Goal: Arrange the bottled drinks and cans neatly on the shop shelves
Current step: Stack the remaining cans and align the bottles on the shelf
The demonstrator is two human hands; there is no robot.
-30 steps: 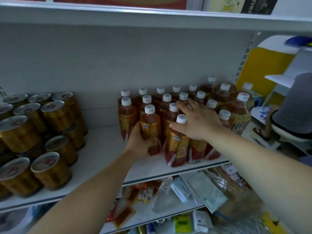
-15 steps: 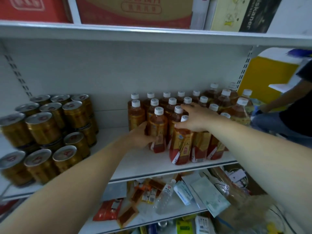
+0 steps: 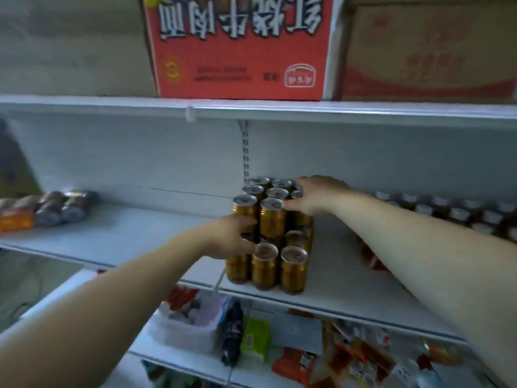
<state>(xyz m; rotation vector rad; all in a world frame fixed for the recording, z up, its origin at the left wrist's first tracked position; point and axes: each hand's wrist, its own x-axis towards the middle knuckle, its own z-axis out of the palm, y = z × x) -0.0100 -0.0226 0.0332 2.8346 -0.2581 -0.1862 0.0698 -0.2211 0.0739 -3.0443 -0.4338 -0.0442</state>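
A block of gold cans (image 3: pixel 271 222) with silver lids stands two layers high in the middle of the white shelf (image 3: pixel 349 292). My left hand (image 3: pixel 232 238) presses on the block's left side, fingers curled around a can where the two layers meet. My right hand (image 3: pixel 316 197) lies over the upper cans at the block's right rear, fingers against their tops. Brown tea bottles (image 3: pixel 458 212) with white caps stand in rows at the far right of the same shelf, partly hidden behind my right forearm.
A red carton (image 3: pixel 240 46) and a brown carton (image 3: pixel 428 51) sit on the shelf above. Dark cans (image 3: pixel 67 205) and an orange pack (image 3: pixel 15 222) stand far left. The lower shelf holds a white bag (image 3: pixel 184 329), a dark bottle (image 3: pixel 232 334) and loose packets.
My view has swung left from the tea bottles to the gold cans. Both hands have left the bottles and now rest on the can block, one on each side.
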